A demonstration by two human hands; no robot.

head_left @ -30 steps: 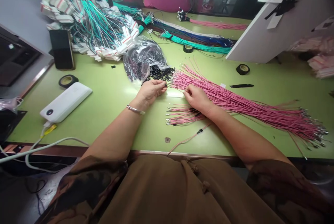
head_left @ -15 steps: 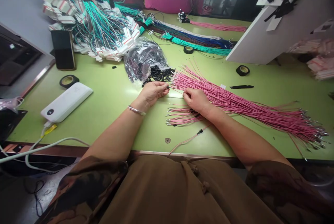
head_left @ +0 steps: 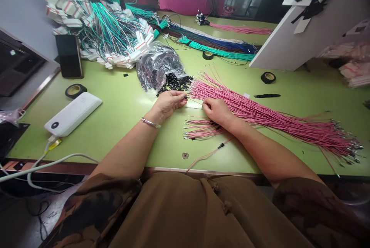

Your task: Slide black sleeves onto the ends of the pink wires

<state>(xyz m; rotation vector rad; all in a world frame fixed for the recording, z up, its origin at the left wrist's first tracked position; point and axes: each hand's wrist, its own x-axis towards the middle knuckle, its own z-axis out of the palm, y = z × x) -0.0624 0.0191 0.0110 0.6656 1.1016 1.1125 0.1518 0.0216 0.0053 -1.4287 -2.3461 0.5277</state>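
Observation:
My left hand rests on the green table, its fingertips pinched on a small black piece beside a heap of black connectors. My right hand lies closed on the left end of a long fan of pink wires, pinching a single wire. A smaller bunch of pink wires lies under my right wrist. One loose pink wire with a black connector runs to the table's near edge.
A clear plastic bag of black parts sits behind the heap. A white power bank with cable, a phone, tape rolls, teal tagged wire bundles, a slanted white board.
Both hands stay in nearly the same place. The left fingertips have edged slightly right toward the pink wire ends; the view has shifted a little.

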